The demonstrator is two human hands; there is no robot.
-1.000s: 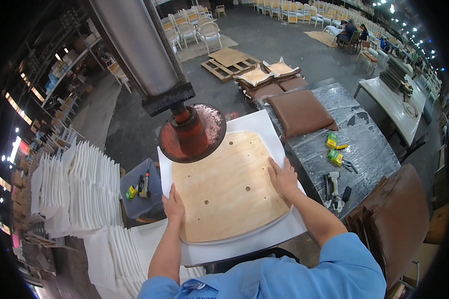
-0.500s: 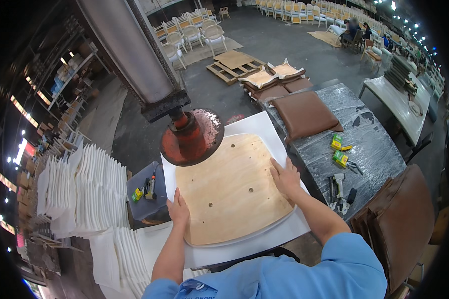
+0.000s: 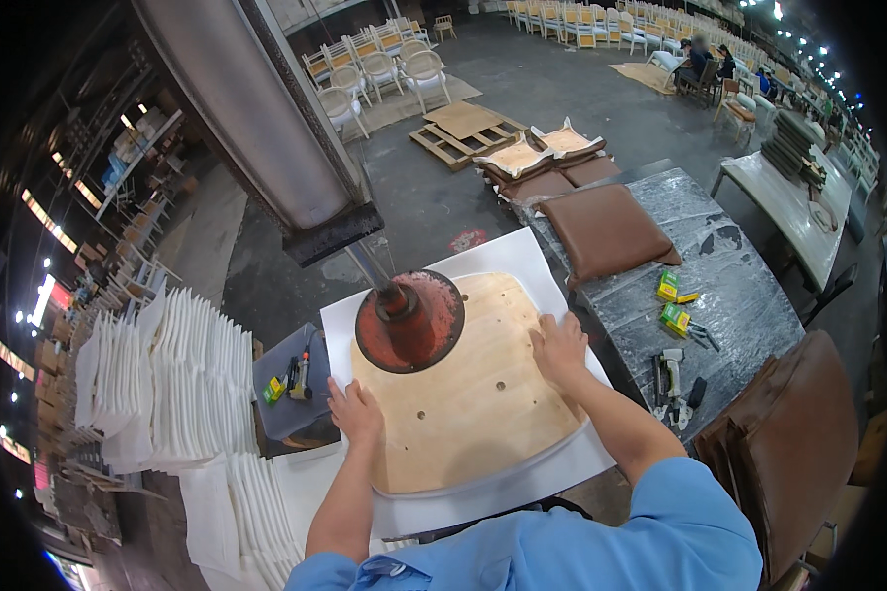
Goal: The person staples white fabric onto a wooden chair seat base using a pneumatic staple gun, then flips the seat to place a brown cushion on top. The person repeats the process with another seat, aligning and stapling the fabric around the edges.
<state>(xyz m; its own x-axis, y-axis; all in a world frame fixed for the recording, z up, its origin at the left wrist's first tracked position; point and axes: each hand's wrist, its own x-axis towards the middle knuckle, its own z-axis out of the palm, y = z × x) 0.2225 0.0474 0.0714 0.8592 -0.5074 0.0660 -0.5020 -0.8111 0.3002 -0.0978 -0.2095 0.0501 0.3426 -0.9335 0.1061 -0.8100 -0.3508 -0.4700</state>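
The plywood board (image 3: 463, 394) lies at centre frame on a white foam sheet (image 3: 522, 473), under a red press disc (image 3: 409, 320). Left hand (image 3: 355, 412) and right hand (image 3: 559, 347) rest flat on its edges, fingers spread, pinching nothing. The board looks stiff, light and smooth; best held by opposite edges

A furniture workshop, of the upholstery kind, is shown in a large hall with a concrete floor. Rows of white chairs (image 3: 379, 74) are lined up along the far side, and wooden pallets (image 3: 463, 133) are laid on the floor. Brown seat cushions (image 3: 606, 231) are set on a plastic-covered table (image 3: 749, 295), where a staple gun (image 3: 672, 372) is also seen. Stacks of white foam pieces (image 3: 168, 379) are piled at the left, and a plywood seat board (image 3: 473, 394) is placed under a round press head (image 3: 409, 320).
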